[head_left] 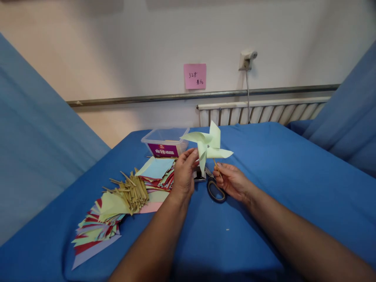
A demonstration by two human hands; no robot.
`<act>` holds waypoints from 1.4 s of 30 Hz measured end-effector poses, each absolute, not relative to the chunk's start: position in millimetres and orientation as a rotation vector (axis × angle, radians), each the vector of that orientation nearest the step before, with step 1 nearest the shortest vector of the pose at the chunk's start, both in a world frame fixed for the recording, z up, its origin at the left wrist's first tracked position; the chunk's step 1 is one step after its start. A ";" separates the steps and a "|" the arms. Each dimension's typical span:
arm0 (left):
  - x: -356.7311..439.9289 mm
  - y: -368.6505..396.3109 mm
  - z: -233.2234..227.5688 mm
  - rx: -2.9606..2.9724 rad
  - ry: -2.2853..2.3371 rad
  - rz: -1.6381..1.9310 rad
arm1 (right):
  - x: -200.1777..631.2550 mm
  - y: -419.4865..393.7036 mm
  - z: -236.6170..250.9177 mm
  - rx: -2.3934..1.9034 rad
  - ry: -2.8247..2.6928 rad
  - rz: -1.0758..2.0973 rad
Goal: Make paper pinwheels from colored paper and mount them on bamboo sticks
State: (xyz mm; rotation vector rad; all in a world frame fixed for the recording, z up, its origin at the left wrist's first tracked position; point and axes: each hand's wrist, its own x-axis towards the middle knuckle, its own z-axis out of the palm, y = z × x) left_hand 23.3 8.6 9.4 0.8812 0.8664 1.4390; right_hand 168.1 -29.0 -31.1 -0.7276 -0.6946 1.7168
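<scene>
A pale green paper pinwheel (208, 146) is held up over the table, its blades folded round a small pin at the centre. My right hand (230, 180) is closed on its thin wooden stick (217, 167). My left hand (185, 172) is closed at the left blades, thumb and fingers by the paper's edge; the exact contact is partly hidden. Below and behind the hands lie dark-handled scissors (216, 191), their blades partly covered. A small box (199, 174) with a dark inside shows beside my left hand.
On the left lie a bundle of short wooden sticks (135, 196), fanned coloured paper (98, 227) and more stacked sheets (155, 168). A clear plastic bin (164, 143) with a purple label stands behind them. Blue cloth (264, 156) covers the table; blue curtains (38, 129) hang at both sides.
</scene>
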 end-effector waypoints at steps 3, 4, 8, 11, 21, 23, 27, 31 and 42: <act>24.7 4.4 12.8 0.871 0.794 1.390 | 164.2 -30.0 -34.8 -0.747 -0.740 1.710; 25.4 3.3 14.1 0.871 0.775 1.368 | 162.8 -30.0 -36.4 -0.749 -0.763 1.704; 28.3 2.3 15.4 0.862 0.787 1.342 | 157.9 -30.0 -42.3 -0.751 -0.849 1.682; 29.4 4.3 11.6 0.841 0.835 1.397 | 155.5 -30.8 -43.7 -0.759 -0.884 1.677; 27.3 4.0 6.6 0.835 0.856 1.315 | 149.5 -28.6 -45.0 -0.815 -0.985 1.508; 28.0 3.2 4.1 0.844 0.850 1.259 | 148.7 -27.2 -43.8 -0.802 -0.982 1.357; 31.9 1.4 -2.2 0.838 0.834 1.137 | 151.3 -27.1 -38.2 -0.831 -0.957 1.210; 35.0 0.6 -4.7 0.764 0.822 1.129 | 155.3 -27.5 -34.6 -0.850 -0.930 1.186; 38.0 -0.4 -13.9 0.941 0.974 1.209 | 153.8 -28.8 -38.3 -0.956 -0.895 1.113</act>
